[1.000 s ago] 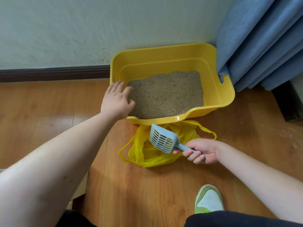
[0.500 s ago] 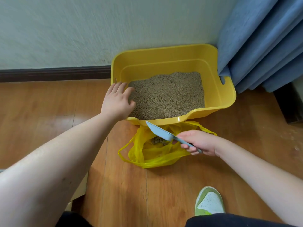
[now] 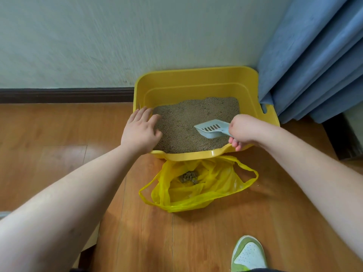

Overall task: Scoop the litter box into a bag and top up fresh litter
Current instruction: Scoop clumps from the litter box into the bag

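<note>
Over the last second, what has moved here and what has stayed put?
The right hand, gripping the pale blue slotted plastic scoop, swung it from above the yellow plastic bag up into the yellow plastic litter box, over the litter. Dark clumps now lie in the bag. The left hand stayed resting on the box's left rim; box and bag did not shift.

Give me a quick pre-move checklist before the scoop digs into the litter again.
1. Right hand grips the scoop handle: ok.
2. Scoop empty, over the litter: ok.
3. Left hand rests on the litter box left rim, steadying it: ok.
4. Yellow bag mouth open, just in front of the box: ok.
5. Earlier clumps inside the bag, not on the floor: ok.
6. Clumps left in the litter: cannot tell.
</note>
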`<state>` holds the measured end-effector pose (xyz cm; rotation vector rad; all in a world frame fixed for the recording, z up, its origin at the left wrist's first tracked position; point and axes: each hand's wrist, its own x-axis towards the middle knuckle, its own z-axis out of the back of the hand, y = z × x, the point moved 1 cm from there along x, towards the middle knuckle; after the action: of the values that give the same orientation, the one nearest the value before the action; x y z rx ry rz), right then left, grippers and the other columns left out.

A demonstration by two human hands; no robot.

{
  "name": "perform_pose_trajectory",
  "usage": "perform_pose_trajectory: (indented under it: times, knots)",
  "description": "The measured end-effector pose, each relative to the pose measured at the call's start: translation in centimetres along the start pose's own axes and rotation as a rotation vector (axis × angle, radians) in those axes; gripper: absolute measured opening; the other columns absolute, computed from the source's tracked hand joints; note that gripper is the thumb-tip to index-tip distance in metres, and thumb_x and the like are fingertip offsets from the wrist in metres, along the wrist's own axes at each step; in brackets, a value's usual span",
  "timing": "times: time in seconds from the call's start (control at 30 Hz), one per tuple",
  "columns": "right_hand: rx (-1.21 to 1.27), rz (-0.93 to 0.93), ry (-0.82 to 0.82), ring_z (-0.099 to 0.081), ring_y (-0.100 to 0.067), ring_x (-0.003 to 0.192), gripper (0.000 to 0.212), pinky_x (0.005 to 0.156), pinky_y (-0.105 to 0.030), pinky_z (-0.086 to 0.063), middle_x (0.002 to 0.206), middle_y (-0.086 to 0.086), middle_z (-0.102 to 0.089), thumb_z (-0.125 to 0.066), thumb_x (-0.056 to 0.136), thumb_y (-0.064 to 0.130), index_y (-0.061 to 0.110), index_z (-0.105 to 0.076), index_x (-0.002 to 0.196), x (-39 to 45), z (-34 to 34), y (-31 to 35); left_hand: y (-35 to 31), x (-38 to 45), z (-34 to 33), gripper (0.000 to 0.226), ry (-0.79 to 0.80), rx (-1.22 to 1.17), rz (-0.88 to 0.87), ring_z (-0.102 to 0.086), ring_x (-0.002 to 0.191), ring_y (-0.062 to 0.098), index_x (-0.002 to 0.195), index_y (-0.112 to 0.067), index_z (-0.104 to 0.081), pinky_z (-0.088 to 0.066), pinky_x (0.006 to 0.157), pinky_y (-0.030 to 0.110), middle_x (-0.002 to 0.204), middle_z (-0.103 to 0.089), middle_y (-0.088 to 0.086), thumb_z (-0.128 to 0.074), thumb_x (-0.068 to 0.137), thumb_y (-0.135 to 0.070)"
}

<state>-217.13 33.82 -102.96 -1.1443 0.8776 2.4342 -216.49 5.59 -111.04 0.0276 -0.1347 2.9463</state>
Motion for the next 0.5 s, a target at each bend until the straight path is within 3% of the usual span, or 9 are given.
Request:
perform_pose_trajectory:
  times: [0.07,0.17,0.23,0.37,0.5]
  knots:
    - [-0.097,-0.083,-0.025,-0.054,-0.015,0.044,0.03,0.039,-0.022,-0.048,0.076,-0.012,-0.061,-0.031,0.101,0.004,-0.007,-0.047,0.124,2.3,1.1,-0.1,0.0,0.0,0.1,0.049,0.0,-0.004,-0.003,-0.023,0.147,0.026,0.138,-0.023,-0.049,-0.011,0.122,0.041,0.154,-0.038,0.008,-0.047,0.091,-0.037]
    - [-0.139,-0.152,0.013,-0.05,-0.014,0.044,0.026,0.049,-0.024,-0.047,0.066,-0.009,-0.059,-0.029,0.1,0.007,-0.004,-0.05,0.11,4.8,0.7,-0.6,0.0,0.0,0.1,0.049,0.001,-0.01,0.003,-0.023,0.147,0.026,0.139,-0.023,-0.049,-0.01,0.122,0.04,0.154,-0.038,0.008,-0.048,0.092,-0.037]
    - [-0.154,-0.175,0.035,-0.047,-0.01,0.039,0.029,0.044,-0.02,-0.044,0.061,-0.006,-0.059,-0.029,0.1,0.008,-0.003,-0.055,0.104,5.8,-0.1,-0.7,-0.1,0.0,0.2,0.049,0.002,-0.009,0.009,-0.023,0.147,0.025,0.139,-0.023,-0.049,-0.01,0.121,0.04,0.154,-0.038,0.008,-0.048,0.091,-0.037]
    - [-0.127,-0.156,0.039,-0.04,-0.006,0.032,0.03,0.034,-0.016,-0.033,0.061,-0.002,-0.054,-0.026,0.101,0.006,-0.001,-0.055,0.107,7.7,-1.8,-0.5,-0.2,0.0,0.1,0.05,0.011,0.006,0.009,-0.023,0.147,0.025,0.139,-0.022,-0.049,-0.011,0.122,0.04,0.154,-0.038,0.008,-0.049,0.091,-0.038]
    - [-0.021,-0.176,-0.028,-0.045,-0.013,0.032,0.017,0.03,-0.017,-0.035,0.067,-0.008,-0.051,-0.034,0.101,0.002,-0.001,-0.049,0.105,9.8,-3.6,-0.7,-0.1,0.2,0.1,0.05,0.017,0.018,0.017,-0.024,0.147,0.025,0.138,-0.023,-0.049,-0.011,0.122,0.04,0.154,-0.038,0.008,-0.05,0.09,-0.038]
